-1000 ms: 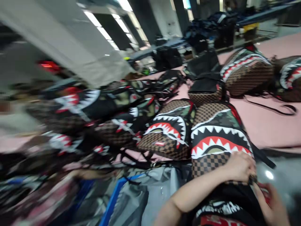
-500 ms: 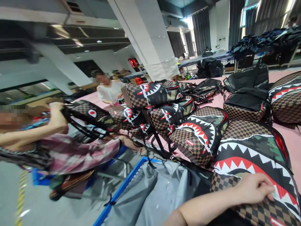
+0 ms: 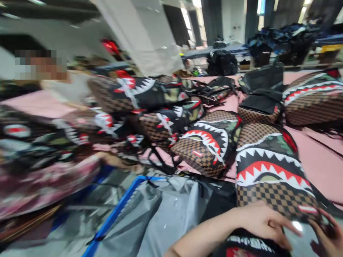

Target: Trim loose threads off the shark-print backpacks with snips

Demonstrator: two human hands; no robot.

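The nearest backpack [image 3: 276, 171], with brown checks and a printed shark mouth, lies front side up at the near edge of the pink table [image 3: 316, 150]. On its upper right side some red is visible, but what is inside cannot be told. The left hand [image 3: 257, 219] is at its bottom end, with the fingers partly spread and nothing seen between them. The right hand [image 3: 328, 232] is by the lower right corner of the backpack; its fingers are blurred, and I cannot tell whether they grip.

Just to the left lies a second checked backpack [image 3: 203, 142], and farther left is a pile of similar backpacks [image 3: 134, 94]. Before the table stands a bin with a blue frame [image 3: 115, 214] and a grey liner [image 3: 171, 210]; its contents I cannot make out. Behind the pile is a person in a pale top [image 3: 72, 87].
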